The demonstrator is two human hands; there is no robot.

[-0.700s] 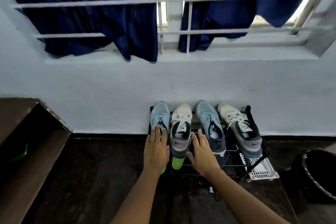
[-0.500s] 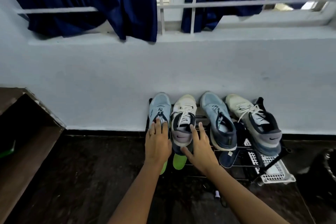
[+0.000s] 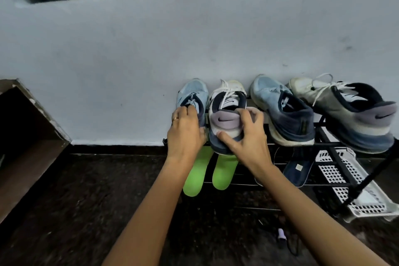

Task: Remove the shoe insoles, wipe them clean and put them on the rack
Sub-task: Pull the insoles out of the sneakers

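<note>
Several sneakers stand toes to the wall on the top bars of a black shoe rack (image 3: 330,142). My left hand (image 3: 185,131) grips the heel of the leftmost light blue sneaker (image 3: 191,95). My right hand (image 3: 246,134) grips the heel of the white and grey sneaker (image 3: 226,110) beside it, thumb under the sole and fingers over the collar. Two bright green insoles (image 3: 223,170) lie side by side on the lower shelf under my hands. A dark blue insole (image 3: 296,169) lies further right on that shelf.
A second light blue sneaker (image 3: 282,108) and a second white sneaker (image 3: 349,106) fill the rack's right half. A white perforated basket (image 3: 354,183) lies under the right end. A brown wooden box (image 3: 23,136) stands at left. A small purple item with a cord (image 3: 281,235) lies on the dark floor.
The view has dropped and moved closer to the rack. Both hands went from lying flat on the shoes to curling round the heels of the two left sneakers.
</note>
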